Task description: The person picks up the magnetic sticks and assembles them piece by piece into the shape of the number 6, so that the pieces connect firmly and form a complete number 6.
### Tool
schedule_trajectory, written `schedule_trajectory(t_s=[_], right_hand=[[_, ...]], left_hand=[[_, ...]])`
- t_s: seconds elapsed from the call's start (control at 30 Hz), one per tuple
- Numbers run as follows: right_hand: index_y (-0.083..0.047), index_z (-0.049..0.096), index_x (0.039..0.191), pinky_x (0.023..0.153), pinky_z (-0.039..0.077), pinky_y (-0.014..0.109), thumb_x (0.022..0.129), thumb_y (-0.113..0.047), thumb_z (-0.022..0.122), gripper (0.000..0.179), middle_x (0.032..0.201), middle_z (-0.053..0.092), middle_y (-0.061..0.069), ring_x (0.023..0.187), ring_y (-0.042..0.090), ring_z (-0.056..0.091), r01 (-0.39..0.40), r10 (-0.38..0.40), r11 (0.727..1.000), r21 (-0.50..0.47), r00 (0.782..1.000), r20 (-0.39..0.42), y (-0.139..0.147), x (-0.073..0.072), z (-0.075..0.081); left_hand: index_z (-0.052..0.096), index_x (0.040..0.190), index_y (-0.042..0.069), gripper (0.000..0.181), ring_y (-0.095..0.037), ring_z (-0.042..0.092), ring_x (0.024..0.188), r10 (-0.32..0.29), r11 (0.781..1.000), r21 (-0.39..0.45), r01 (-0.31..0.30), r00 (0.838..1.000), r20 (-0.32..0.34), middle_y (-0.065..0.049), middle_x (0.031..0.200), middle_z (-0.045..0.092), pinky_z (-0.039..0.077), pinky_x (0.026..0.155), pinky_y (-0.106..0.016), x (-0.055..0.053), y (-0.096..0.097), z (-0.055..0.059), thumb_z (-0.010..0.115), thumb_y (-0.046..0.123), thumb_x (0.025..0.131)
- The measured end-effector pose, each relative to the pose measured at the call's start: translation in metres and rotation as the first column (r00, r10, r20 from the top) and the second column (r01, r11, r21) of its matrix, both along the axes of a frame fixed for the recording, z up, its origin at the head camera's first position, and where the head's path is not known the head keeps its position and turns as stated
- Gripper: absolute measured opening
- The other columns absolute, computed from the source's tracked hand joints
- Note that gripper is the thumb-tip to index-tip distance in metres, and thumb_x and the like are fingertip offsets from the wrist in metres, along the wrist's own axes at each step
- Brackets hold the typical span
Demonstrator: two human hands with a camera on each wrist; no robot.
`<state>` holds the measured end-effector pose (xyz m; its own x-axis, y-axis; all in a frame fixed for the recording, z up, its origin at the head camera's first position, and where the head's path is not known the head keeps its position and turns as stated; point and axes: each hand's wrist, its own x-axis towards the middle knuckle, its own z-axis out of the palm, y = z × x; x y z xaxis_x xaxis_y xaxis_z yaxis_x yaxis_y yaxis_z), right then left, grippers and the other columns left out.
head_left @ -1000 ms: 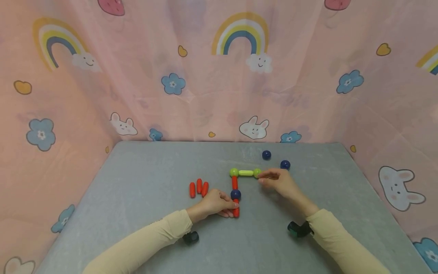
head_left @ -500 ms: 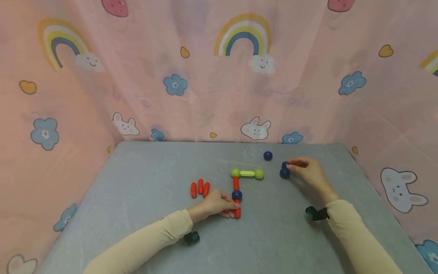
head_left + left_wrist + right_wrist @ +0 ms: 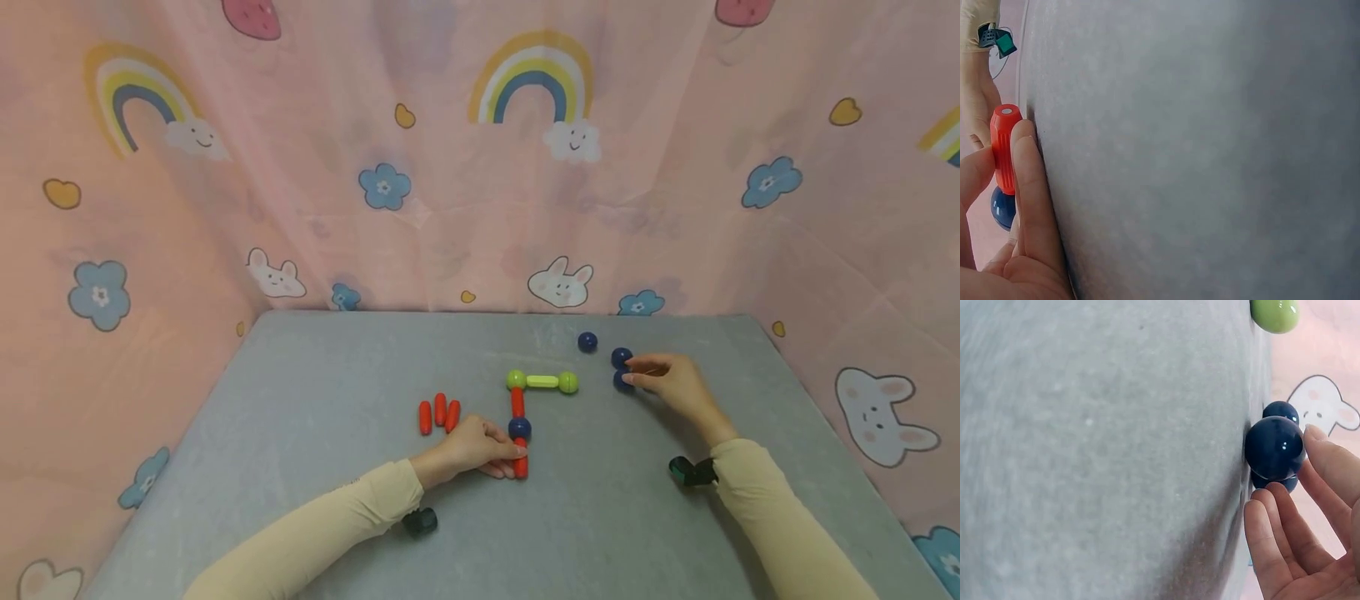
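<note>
My left hand (image 3: 476,446) pinches the lower red magnetic rod (image 3: 1005,147) between thumb and fingers. A joined blue ball (image 3: 519,428) links it to a second red rod (image 3: 517,402), topped by a green ball (image 3: 516,380). From there a green rod (image 3: 542,382) runs right to another green ball (image 3: 567,382). On the right, my right hand (image 3: 671,383) reaches two loose blue balls, a farther one (image 3: 621,358) and a nearer one (image 3: 1274,448). Its fairly straight thumb and fingers touch or nearly touch them, without closing round either.
Three loose red rods (image 3: 440,410) lie left of the built shape, close to my left hand. Another blue ball (image 3: 587,342) sits near the back edge of the grey table (image 3: 337,358). A patterned pink cloth (image 3: 450,233) encloses the back and sides.
My right hand has moved from the right green ball to the loose blue balls. Those two balls now stand slightly farther apart than half a second ago. My left hand keeps its hold.
</note>
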<state>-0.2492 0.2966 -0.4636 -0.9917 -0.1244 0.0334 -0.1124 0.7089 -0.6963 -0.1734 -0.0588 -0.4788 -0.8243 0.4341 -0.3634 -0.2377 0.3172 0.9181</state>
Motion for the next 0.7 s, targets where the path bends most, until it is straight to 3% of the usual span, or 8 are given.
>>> schedule_trajectory(t_s=[0.4, 0.6, 0.7], right_hand=[[-0.006, 0.069, 0.121, 0.074, 0.052, 0.022, 0.091, -0.036, 0.071, 0.043, 0.124, 0.068, 0.021, 0.101, 0.023, 0.065, -0.022, 0.022, 1.000, -0.002, 1.000, -0.011, -0.0026, 0.0001, -0.0022], [-0.005, 0.069, 0.120, 0.072, 0.052, 0.022, 0.092, -0.032, 0.072, 0.040, 0.121, 0.069, 0.021, 0.092, 0.010, 0.063, -0.031, 0.031, 1.000, -0.001, 0.999, -0.008, -0.0029, 0.0011, -0.0008], [-0.005, 0.069, 0.120, 0.073, 0.052, 0.023, 0.092, -0.033, 0.071, 0.040, 0.122, 0.068, 0.021, 0.094, 0.013, 0.064, -0.027, 0.027, 1.000, -0.002, 1.000, -0.005, -0.0042, 0.0023, -0.0005]], left_hand=[[0.078, 0.086, 0.005, 0.015, -0.008, 0.070, 0.060, 0.007, 1.000, 0.013, -0.007, 1.000, 0.000, -0.006, 0.071, 0.075, 0.060, 0.060, -0.024, 0.0005, -0.0005, -0.0001, 0.078, 0.020, 0.084], [0.078, 0.088, 0.004, 0.015, -0.008, 0.070, 0.061, 0.002, 1.000, 0.019, -0.002, 1.000, 0.011, -0.007, 0.072, 0.075, 0.060, 0.060, -0.023, 0.0009, -0.0011, 0.0008, 0.078, 0.019, 0.085], [0.078, 0.089, 0.003, 0.016, -0.008, 0.070, 0.061, -0.004, 1.000, 0.018, 0.004, 1.000, 0.019, -0.008, 0.073, 0.076, 0.060, 0.061, -0.024, 0.0005, -0.0016, 0.0023, 0.078, 0.018, 0.085]])
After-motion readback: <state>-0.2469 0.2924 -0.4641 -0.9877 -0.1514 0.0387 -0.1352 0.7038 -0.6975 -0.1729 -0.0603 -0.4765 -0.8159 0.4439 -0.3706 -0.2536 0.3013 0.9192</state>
